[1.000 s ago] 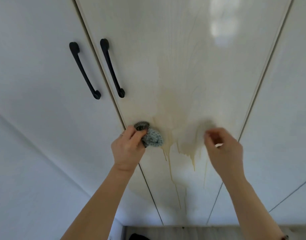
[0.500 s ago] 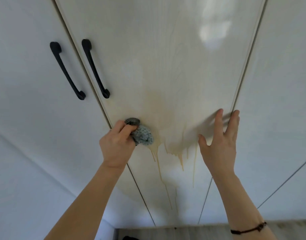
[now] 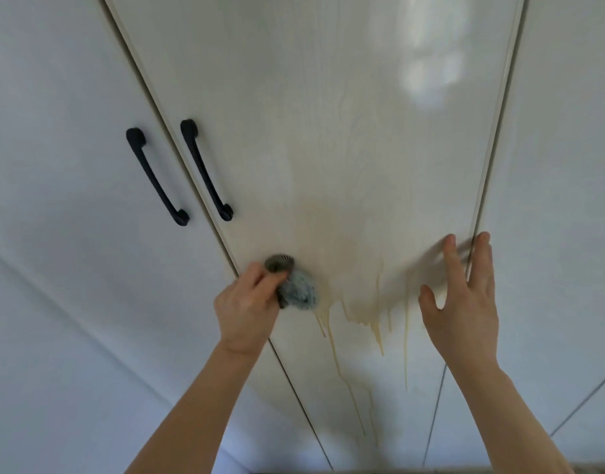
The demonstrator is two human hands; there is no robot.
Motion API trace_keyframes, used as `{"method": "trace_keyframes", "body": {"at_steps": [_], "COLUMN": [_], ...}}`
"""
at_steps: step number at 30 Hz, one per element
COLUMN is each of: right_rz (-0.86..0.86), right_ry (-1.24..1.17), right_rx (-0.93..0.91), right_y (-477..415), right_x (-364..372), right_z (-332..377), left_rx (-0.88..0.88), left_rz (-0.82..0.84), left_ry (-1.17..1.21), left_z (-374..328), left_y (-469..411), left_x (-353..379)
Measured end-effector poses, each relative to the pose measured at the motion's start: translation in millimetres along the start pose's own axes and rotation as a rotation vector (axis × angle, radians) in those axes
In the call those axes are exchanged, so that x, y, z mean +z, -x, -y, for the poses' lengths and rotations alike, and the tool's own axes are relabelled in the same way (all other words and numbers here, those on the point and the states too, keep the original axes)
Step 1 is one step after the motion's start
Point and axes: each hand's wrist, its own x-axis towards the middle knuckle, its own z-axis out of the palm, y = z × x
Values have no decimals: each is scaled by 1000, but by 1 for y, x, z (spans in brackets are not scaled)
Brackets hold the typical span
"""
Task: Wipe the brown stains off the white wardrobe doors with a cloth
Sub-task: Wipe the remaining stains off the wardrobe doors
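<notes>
My left hand [image 3: 246, 313] grips the bunched grey-blue cloth [image 3: 299, 290] against the white wood-grain wardrobe door [image 3: 328, 114]. The brown drip stain [image 3: 355, 285] lies just right of it, streaks running downward, before my right hand [image 3: 465, 313], whose fingers are straight and spread.

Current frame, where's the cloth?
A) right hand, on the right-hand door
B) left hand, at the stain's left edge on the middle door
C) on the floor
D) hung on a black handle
B: the left hand grips the cloth against the middle door, at the left edge of the brown stain, while the right hand is open and holds nothing.
</notes>
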Motion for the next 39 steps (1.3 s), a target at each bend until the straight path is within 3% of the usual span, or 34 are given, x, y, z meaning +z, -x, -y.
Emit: {"method": "trace_keyframes", "body": {"at_steps": [3, 5, 9, 11, 13, 16, 18, 22, 24, 26, 30, 32, 35, 37, 39], "right_rz": [-11, -7, -15, -15, -15, -18, -21, -23, -11, 4, 3, 0, -16, -5, -12], "right_ry": [-3, -6, -21, -21, -15, -10, -22, -32, -28, -14, -7, -22, -36, -22, -23], "right_rx": [4, 25, 42, 37, 20, 10, 18, 29, 9, -16, -14, 8, 2, 8, 12], "right_y": [1, 2, 2, 2, 2, 3, 2, 3, 4, 4, 6, 5, 4, 7, 6], "right_x": [3, 7, 10, 9, 8, 10, 11, 11, 8, 6, 8, 11, 12, 11, 10], "right_z": [-1, 3, 9, 5, 1, -1, 1, 2, -2, -7, -8, -5, -4, -4, -1], "left_rx": [-251, -314, -71, -58, -136, -269, -266, -89, -88, -124, -202, -166, -31, -32, -70], "left_rz": [-208, -235, 91, 166, 70, -233, -278, 91, 209, 144, -273, -332, -100, 95, 109], "left_ry": [8, 19, -32, -20, -40, -18, 30, 25, 58, 62, 92, 134, 130, 155, 197], "left_z": [22, 21, -9, -12, -2, 20, 15, -24, -29, -26, -8, -9, -30, -42, -43], "left_y": [-30, -25, 28, 30, 2, -52, -56, 14, 27, 5, -71, -75, -22, 9, 2], "left_x": [-12, -11, 4, 0, -11, -25, -23, 2, 4, -3, -16, -10, 5, 7, 6]}}
